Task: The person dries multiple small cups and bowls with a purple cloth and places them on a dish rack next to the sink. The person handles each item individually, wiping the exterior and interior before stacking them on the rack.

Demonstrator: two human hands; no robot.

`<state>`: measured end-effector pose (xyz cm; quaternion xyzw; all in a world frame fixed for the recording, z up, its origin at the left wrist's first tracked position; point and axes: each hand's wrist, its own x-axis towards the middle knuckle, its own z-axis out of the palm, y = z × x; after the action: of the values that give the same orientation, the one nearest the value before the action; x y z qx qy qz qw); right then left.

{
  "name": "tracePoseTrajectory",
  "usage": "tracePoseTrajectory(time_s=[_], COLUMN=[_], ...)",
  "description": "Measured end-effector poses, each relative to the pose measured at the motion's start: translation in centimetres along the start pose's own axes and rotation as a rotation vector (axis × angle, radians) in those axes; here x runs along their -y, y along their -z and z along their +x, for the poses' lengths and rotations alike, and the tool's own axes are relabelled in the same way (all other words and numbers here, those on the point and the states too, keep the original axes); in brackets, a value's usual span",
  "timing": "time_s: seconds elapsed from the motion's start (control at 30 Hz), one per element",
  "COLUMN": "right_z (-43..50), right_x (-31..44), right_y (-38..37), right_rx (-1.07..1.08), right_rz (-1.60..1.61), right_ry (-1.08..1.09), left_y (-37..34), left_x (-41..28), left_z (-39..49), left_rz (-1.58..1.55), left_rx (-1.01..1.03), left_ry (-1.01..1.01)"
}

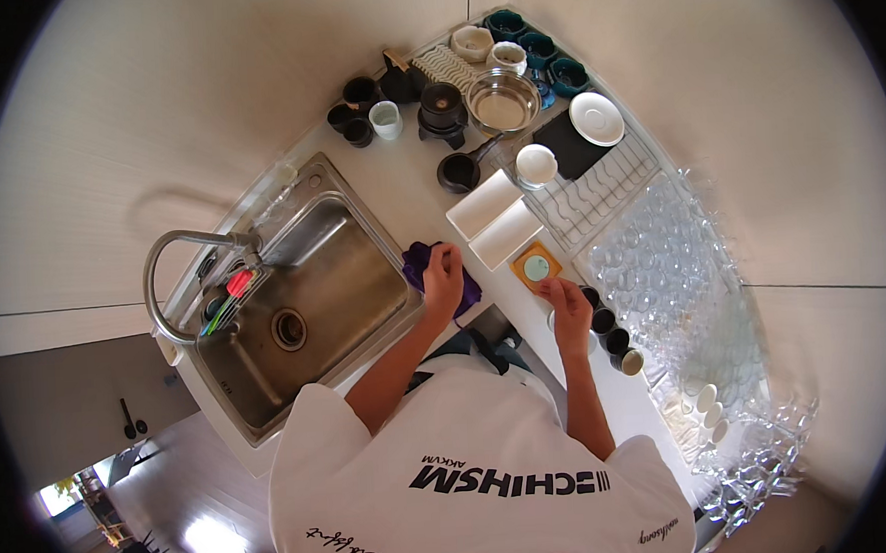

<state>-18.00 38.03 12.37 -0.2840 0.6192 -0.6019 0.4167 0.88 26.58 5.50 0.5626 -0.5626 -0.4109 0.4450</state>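
Note:
Over a crumpled purple cloth (469, 293) on the counter beside the sink is my left hand (443, 276), its fingers bent together. Whether they grip the cloth is hidden by the hand itself. My right hand (571, 313) has its thumb and fingertips drawn together at the near edge of a square orange coaster (521, 268). On that coaster sits a round pale-green piece (536, 268), and I cannot tell if the fingers hold the coaster or only touch it. Two white rectangular trays (505, 235) lie side by side between the cloth and the coaster, farther back.
A steel sink (338, 282) with a curved faucet (185, 236) is on the left. Dark cups (603, 319) line up beside my right hand. Behind stand a black long-handled pot (458, 172), a glass bowl (504, 102) and a wire rack (596, 186). Many clear glasses (638, 266) fill the right.

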Motion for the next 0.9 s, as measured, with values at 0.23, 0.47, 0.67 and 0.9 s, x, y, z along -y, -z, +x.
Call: tracePoseTrajectory(time_s=[0.23,0.47,0.67,0.9], right_z=[0.8,10.6,19.7,25.0], right_x=[-0.6,-4.7,-8.2,-9.7], right_y=[-1.4,-18.8,-33.1,-40.0], right_rx=[0.123,0.437,0.287,0.118], right_rz=[0.131,0.318,0.375,0.368], right_ry=[-0.109,-0.224,-0.506,-0.567], left_y=[3.1,11.9,13.5,11.8], left_x=[7.4,11.9,10.9,11.1], left_z=[10.0,27.9,37.0,41.7], left_rz=[-0.359,-0.518,-0.326,-0.199], left_rx=[-0.21,-0.324,-0.122,-0.062], left_ry=[0.196,0.608,0.63,0.711])
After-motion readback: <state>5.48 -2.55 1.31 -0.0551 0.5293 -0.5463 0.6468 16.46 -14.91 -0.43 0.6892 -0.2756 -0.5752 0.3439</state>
